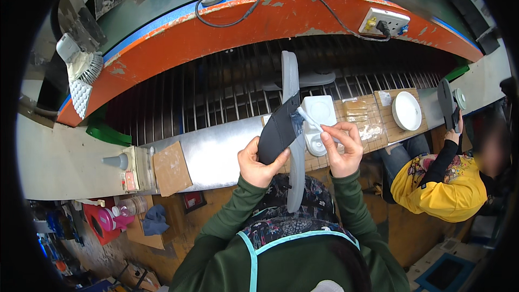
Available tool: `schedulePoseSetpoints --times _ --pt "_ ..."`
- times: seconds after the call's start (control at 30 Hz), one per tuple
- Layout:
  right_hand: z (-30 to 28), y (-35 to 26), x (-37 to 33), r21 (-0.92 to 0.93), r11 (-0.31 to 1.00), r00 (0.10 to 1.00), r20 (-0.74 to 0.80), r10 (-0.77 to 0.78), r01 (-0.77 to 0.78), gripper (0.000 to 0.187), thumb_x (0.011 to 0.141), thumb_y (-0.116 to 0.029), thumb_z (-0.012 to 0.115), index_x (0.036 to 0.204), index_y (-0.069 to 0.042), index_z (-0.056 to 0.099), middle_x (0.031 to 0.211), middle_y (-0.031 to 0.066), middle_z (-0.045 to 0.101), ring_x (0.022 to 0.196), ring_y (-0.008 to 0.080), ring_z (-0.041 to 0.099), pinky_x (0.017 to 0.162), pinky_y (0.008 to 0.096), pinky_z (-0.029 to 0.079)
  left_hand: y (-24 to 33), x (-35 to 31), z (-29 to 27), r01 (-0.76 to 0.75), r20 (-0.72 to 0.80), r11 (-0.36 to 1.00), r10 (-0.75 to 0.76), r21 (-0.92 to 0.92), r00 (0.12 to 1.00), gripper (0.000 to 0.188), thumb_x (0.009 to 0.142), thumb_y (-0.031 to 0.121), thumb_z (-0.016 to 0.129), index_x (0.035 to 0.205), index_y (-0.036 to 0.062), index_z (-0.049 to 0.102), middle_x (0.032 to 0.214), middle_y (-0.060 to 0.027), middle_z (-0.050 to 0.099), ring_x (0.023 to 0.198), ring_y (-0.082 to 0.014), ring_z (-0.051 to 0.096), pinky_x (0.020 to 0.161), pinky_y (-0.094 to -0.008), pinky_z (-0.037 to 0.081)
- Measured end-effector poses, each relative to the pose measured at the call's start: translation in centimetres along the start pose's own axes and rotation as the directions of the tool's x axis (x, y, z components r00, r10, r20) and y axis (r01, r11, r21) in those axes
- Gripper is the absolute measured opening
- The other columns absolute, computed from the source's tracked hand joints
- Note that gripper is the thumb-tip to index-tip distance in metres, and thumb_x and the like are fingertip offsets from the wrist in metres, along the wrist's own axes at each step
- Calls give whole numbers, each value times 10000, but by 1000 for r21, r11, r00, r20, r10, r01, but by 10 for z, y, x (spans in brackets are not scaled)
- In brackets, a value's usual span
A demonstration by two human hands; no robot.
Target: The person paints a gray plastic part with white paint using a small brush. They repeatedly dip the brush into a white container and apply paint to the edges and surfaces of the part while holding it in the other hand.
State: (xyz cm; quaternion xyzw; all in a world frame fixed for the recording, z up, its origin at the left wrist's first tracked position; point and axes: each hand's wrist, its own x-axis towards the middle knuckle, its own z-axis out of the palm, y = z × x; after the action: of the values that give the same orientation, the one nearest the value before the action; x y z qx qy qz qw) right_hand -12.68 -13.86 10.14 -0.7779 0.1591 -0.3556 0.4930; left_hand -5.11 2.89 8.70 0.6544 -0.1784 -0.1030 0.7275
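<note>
My left hand (pixel 259 165) grips a slipper (pixel 277 134) by its black strap, holding it up on edge above the bench. The slipper's grey sole (pixel 295 178) stands nearly upright, edge toward me. Pinched in my right hand (pixel 344 148) is a slim white brush (pixel 310 118), its head at the strap's right edge. Just behind the brush sits a white plastic container (pixel 319 109) with a round lid or cup at its near end. Another grey sole (pixel 311 80) lies on the roller rack beyond.
A metal bench (pixel 224 143) runs along the dark roller rack (pixel 184 92) under an orange panel (pixel 243 21). Cardboard (pixel 172 168) lies left; a white bowl (pixel 406 111) stands right. A person in yellow (pixel 448 189) sits at right, holding a dark slipper (pixel 446 103).
</note>
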Motion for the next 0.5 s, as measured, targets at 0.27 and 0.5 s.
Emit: schedulePoseSetpoints --times 0.27,0.5 --pt "-5 3 20 -191 973 986 -81 -146 128 197 761 -108 751 958 -99 743 897 6 580 597 69 486 633 245 372 0 6 -5 -116 77 988 109 105 991 211 727 0 741 858 -29 577 646 -21 598 468 -47 522 421 -191 402" --pt "-9 6 34 -365 881 918 -139 -372 302 239 721 -123 770 957 -141 745 905 0 588 690 107 524 765 282 301 3 10 -8 -68 113 995 59 79 992 216 729 12 748 866 -26 585 644 -12 598 462 -42 517 423 -190 403"
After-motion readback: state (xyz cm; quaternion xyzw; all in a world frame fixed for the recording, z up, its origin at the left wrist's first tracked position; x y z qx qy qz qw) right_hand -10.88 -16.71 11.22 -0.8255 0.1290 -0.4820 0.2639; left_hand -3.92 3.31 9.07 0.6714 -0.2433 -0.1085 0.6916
